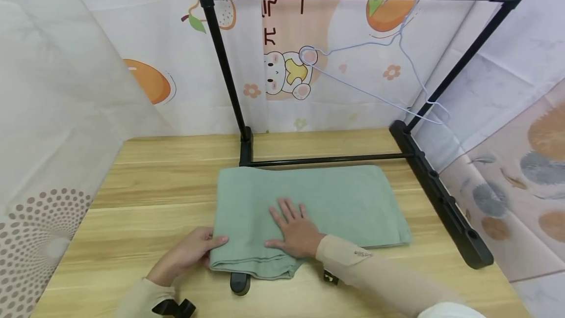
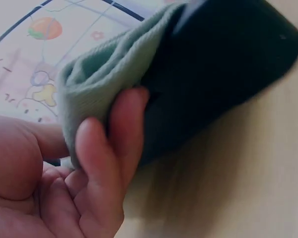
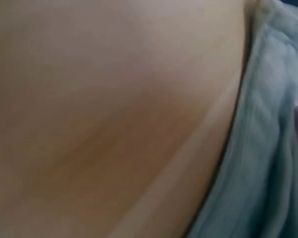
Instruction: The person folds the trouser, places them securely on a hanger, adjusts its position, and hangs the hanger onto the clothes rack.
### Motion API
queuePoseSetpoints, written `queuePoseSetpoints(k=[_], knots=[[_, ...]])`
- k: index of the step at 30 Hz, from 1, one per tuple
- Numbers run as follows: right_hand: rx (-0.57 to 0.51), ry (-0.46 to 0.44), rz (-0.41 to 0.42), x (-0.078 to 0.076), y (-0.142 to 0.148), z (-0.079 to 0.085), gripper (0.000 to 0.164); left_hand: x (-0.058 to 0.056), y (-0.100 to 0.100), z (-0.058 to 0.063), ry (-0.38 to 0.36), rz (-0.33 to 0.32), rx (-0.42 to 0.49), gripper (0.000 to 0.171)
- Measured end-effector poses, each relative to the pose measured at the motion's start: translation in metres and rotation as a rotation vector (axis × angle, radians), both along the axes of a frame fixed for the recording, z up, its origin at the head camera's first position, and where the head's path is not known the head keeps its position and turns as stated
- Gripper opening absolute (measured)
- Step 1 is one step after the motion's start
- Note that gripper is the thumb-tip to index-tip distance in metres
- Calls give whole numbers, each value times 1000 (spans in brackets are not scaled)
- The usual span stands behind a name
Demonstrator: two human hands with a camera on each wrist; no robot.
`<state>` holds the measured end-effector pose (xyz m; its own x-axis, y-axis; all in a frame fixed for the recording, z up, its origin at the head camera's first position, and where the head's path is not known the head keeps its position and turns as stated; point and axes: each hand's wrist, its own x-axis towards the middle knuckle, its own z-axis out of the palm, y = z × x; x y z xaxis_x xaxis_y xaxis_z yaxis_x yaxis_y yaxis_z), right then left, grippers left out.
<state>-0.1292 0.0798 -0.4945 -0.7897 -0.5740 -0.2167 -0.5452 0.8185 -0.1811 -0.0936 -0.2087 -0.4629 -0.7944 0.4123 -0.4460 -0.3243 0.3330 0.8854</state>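
Note:
A folded sage-green cloth (image 1: 348, 205) lies across the foot of the black rack, with several layers showing along its near left edge. My left hand (image 1: 190, 250) pinches that cloth at its left edge, thumb on top. In the left wrist view, the fingers (image 2: 124, 119) curl under the doubled green fabric (image 2: 87, 101) beside the dark rack foot. My right hand (image 1: 300, 235) rests flat on the middle of the cloth with its fingers spread. Only the cloth's creased edge (image 3: 253, 129) and a sliver of finger appear in the right wrist view.
A black rack (image 1: 326, 161) stands on the wooden table (image 1: 154, 190); its left foot (image 1: 240, 283) pokes out from under the cloth. From the top bar hangs a pale blue wire hanger (image 1: 375, 96). Printed curtains (image 1: 212, 82) enclose the back and sides.

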Motion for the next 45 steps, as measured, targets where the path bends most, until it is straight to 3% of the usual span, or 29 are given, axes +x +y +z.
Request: queuePoseSetpoints(k=[7, 16, 21, 27, 35, 40, 45], knots=[[-41, 68, -165, -6, 74, -10, 89, -4, 0, 8, 32, 45, -28, 44], [-104, 125, -426, -12, 188, -10, 85, -3, -2, 0, 0, 42, -5, 48], [-114, 128, -502, -8, 225, -10, 81, -2, -4, -3, -11, 47, -4, 51], [-151, 127, -486, -7, 230, -11, 81, 1, -6, -8, -39, 47, 7, 55], [-115, 114, -477, -8, 229, -2, 81, 8, -3, -8, -60, 44, 29, 64], [-76, -2, -460, -19, 225, 18, 85, 14, -5, -5, -84, -5, 79, 63], [-96, -65, -443, -40, 196, 41, 86, 15, -7, -2, -76, 15, 71, 65]])
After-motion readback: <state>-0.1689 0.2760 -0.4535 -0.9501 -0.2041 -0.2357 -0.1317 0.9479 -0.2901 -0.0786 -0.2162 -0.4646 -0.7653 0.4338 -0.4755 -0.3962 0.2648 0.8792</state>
